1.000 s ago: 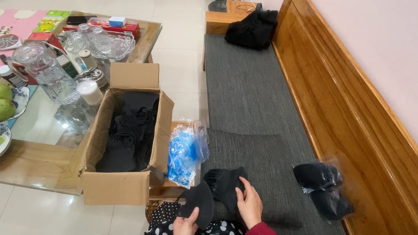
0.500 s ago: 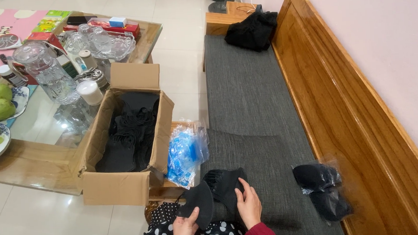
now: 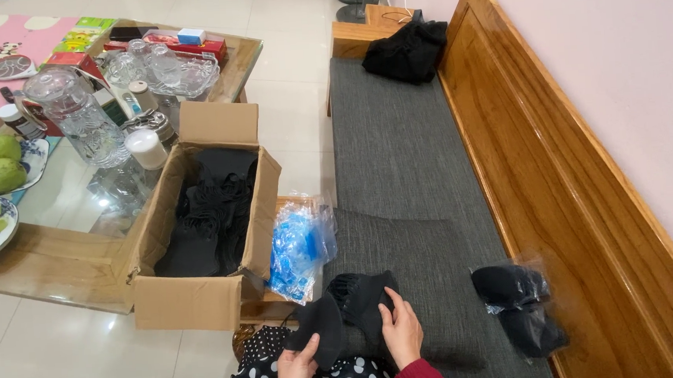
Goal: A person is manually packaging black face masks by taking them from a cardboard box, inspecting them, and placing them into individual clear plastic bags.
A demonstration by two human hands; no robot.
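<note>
A long wooden bench with a grey fabric cushion (image 3: 397, 154) fills the right half of the view, and the person sits at its near end. To the left stands a glass-topped wooden worktop (image 3: 52, 257) crowded with glassware, a plate of green mangoes and small boxes. Between the two sits an open brown cardboard box (image 3: 200, 244) packed with black fabric pieces, and just beside its right wall leans a clear plastic bag of blue items (image 3: 299, 246). A clear bag of black pieces (image 3: 519, 306) lies on the cushion near the backrest, well apart from the hands.

The step in hand looks like handling black pieces one by one on the lap. The left hand (image 3: 297, 370) grips a small black fabric piece (image 3: 320, 334) by its lower edge, fingers closed around it. The right hand (image 3: 402, 333) rests on a second black fabric piece (image 3: 363, 300), fingers spread rather wide and pressing it flat against the cushion edge. The two pieces touch or overlap in the middle; which lies on top cannot be told. Any next move would call for a steady pinch on the thin, limp cloth.
</note>
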